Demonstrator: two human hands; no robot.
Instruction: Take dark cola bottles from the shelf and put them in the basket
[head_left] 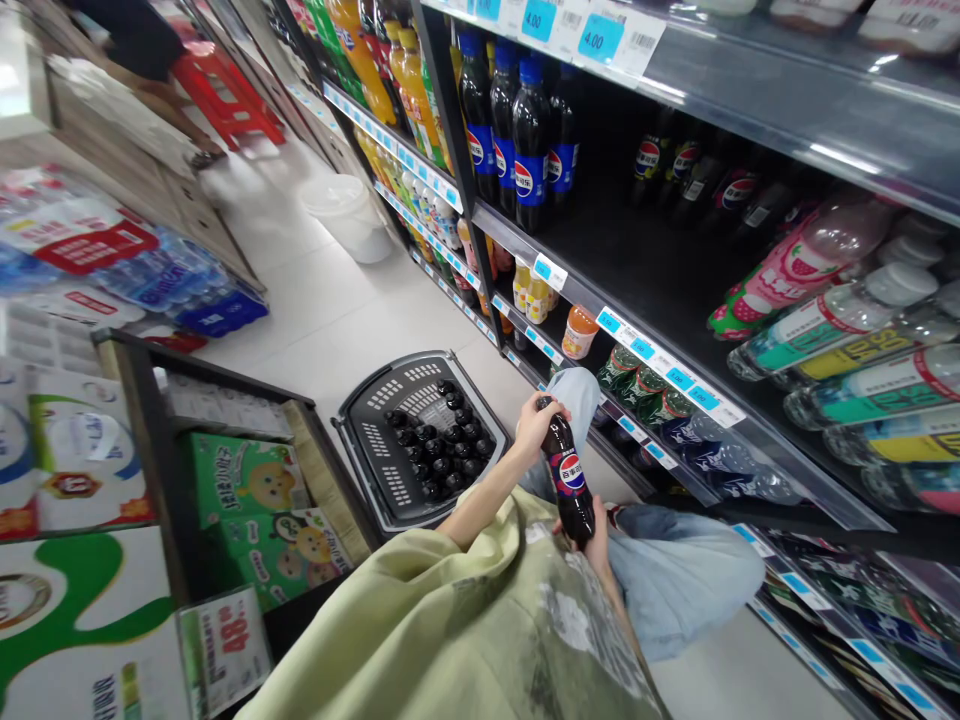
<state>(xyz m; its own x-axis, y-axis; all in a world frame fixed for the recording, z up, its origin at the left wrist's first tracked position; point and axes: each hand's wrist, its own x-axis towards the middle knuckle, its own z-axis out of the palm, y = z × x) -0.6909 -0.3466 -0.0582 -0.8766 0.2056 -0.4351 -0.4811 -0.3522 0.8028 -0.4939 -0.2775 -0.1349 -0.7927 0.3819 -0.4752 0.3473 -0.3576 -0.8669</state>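
I hold a dark cola bottle (570, 478) with a red, white and blue label in front of my knees. My left hand (534, 425) is closed around its cap and neck. My right hand (598, 540) grips the bottle's base from below, mostly hidden behind it. A grey shopping basket (360, 420) stands on the floor just beyond my left arm, holding several black-capped bottles (442, 450). The shelf (675, 375) to my right is partly stocked with lying bottles.
More cola bottles (517, 130) stand upright on a higher shelf. A low display on the left carries green cartons (247, 480). Packs of bottled water (187, 285), a white bucket (349, 215) and a red stool (225, 95) line the tiled aisle.
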